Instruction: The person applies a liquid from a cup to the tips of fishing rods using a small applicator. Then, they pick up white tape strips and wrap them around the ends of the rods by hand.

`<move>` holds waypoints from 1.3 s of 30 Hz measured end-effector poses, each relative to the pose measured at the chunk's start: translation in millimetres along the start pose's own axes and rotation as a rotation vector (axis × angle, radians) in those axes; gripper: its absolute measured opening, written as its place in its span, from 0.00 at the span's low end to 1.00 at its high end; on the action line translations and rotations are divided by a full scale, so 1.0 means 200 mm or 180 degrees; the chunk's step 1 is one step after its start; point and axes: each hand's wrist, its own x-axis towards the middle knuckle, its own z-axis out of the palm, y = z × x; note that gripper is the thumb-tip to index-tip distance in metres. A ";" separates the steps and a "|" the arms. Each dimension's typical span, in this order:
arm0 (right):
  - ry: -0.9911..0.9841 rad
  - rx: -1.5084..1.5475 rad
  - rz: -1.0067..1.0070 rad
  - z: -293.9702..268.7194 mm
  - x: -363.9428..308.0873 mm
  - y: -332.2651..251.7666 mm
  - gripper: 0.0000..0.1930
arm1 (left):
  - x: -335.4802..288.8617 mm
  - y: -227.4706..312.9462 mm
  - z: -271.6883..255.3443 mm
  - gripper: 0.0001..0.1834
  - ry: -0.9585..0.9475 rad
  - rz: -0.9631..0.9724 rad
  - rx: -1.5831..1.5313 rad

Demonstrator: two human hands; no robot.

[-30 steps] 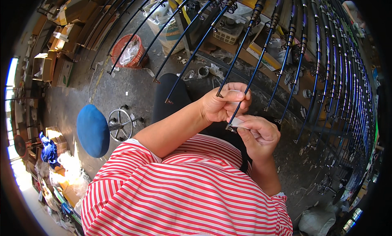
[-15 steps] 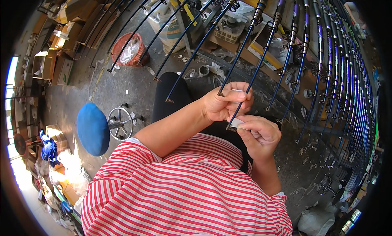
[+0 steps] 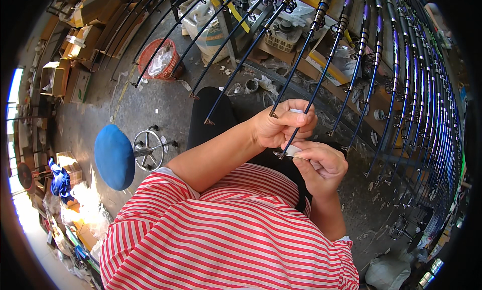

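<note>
Long dark-blue fishing rods hang in a row, tips toward me. My left hand [image 3: 284, 124] is closed, thumb and fingers pinched around one fishing rod [image 3: 317, 92] a little above its tip. A small white patch shows at the top of those fingers; whether it belongs to the piece below, I cannot tell. Just below, my right hand [image 3: 324, 165] pinches a thin, flat white piece [image 3: 293, 151] against the same rod, close to the small metal tip guide [image 3: 279, 155]. Its other fingers are curled in. Another rod's tip [image 3: 273, 114] lies beside my left hand.
Many more rods [image 3: 427, 89] crowd the right side. On the floor stand a red basket [image 3: 159, 77] with plastic inside and a blue-seated stool [image 3: 114, 157] with a metal base. A white sack [image 3: 205, 31], a plastic crate [image 3: 281, 41] and cardboard boxes [image 3: 80, 41] lie farther off.
Both hands have shifted very slightly right, and the held rod's tip has risen a little with them. A white patch now shows at the top of my left fingers.
</note>
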 end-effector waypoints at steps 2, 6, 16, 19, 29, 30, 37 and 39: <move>0.0013 0.0014 0.0013 0.00 -0.01 0.01 0.05 | 0.01 0.00 0.02 0.14 0.0014 0.0049 0.0023; 0.0015 0.0007 -0.0003 0.00 0.00 0.00 0.06 | 0.02 0.00 0.02 0.15 -0.0047 0.0049 0.0057; 0.0533 0.0068 0.0100 -0.03 -0.09 0.01 0.03 | 0.02 0.03 -0.01 0.17 0.0215 -0.0085 -0.0233; 0.0912 0.0037 0.0032 -0.05 -0.13 -0.01 0.04 | 0.03 0.03 -0.07 0.19 0.0818 -0.0270 -0.0467; 0.1010 0.0118 -0.0021 -0.11 -0.23 -0.01 0.04 | 0.13 0.03 -0.03 0.19 0.0737 0.0006 -0.0641; 0.0954 0.0085 -0.0014 -0.10 -0.23 -0.01 0.04 | 0.13 0.03 -0.04 0.19 0.0644 0.0021 -0.0693; 0.0892 -0.0020 -0.0081 -0.12 -0.21 -0.01 0.04 | 0.13 0.00 -0.06 0.21 0.0813 -0.0033 -0.0425; 0.1017 0.0012 -0.0073 -0.13 -0.20 0.00 0.04 | 0.15 -0.02 -0.03 0.20 0.1086 -0.0181 -0.0113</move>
